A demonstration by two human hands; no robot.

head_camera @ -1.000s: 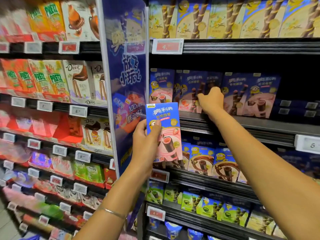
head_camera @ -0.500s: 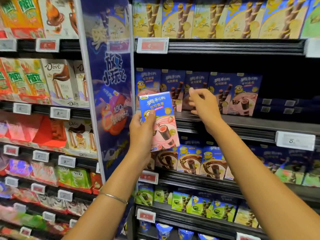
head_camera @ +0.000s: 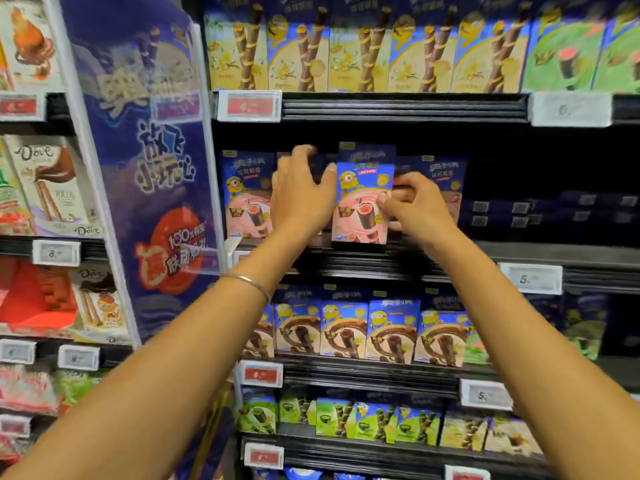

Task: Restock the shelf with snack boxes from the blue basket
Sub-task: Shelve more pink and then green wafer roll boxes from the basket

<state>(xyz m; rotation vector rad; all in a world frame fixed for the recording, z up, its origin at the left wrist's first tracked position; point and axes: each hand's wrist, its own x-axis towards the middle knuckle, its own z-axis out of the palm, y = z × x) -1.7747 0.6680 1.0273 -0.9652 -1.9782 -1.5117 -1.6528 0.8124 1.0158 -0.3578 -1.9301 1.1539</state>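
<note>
A blue-and-pink snack box (head_camera: pixel 363 206) stands upright at the front edge of the middle shelf (head_camera: pixel 381 259), in front of a row of matching boxes (head_camera: pixel 244 195). My left hand (head_camera: pixel 301 195) is spread to the left of it, with the thumb against the box's left edge and the fingers over the boxes behind. On the other side, my right hand (head_camera: pixel 415 206) pinches the box's right edge with curled fingers. The blue basket is out of view.
A blue promotional banner (head_camera: pixel 145 168) juts out left of the shelf bay. Yellow boxes (head_camera: pixel 346 46) fill the shelf above and brown-swirl boxes (head_camera: pixel 391 330) the shelf below. Right of the pink row is a dark gap (head_camera: pixel 554 188) with low dark boxes.
The box has gone from my raised left hand onto the middle shelf's front edge. My left grip on it has loosened to a thumb touch, and my right hand has moved onto its right edge.
</note>
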